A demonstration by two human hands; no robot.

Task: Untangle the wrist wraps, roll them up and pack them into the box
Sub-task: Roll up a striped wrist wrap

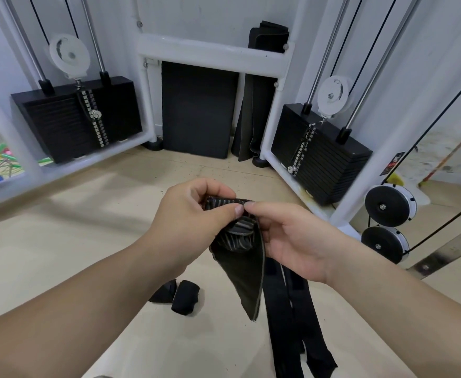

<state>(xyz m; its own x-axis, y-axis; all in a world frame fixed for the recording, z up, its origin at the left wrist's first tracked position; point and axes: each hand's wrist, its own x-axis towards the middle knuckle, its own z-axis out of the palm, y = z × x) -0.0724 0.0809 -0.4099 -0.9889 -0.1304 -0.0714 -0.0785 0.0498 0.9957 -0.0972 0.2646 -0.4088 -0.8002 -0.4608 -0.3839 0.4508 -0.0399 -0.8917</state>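
Two hands are close together in front of me, thumb tips touching, and both hold the same wrap (244, 271). The left hand (193, 214) has its fingers curled over the top of the wrap and its thumb pressed on the near side, so it pinches the striped upper edge. The right hand (292, 238) pinches the same edge from the other side with thumb and forefinger. Its other fingers are bent under the cloth, and I cannot tell how they lie. Between the hands the wrap is bunched and shows grey stripes. From there a dark, flat tail hangs down and ends in a narrow tip below the hands. Under the right hand two black straps (277, 309) run downward, past the wrist, to the lower edge of my view. Whether this hand holds them or they lie on the floor (87, 227), I cannot tell. Below the left wrist two rolls (184, 297) of black cloth lie on the floor, touching each other, apart from the hands. Beyond the hands stands a white frame (213, 53) with a black pad (196, 110) upright behind it. The left stack (68, 121) of weights is far beyond the left hand, and the right stack (330, 165) is beyond the right hand.
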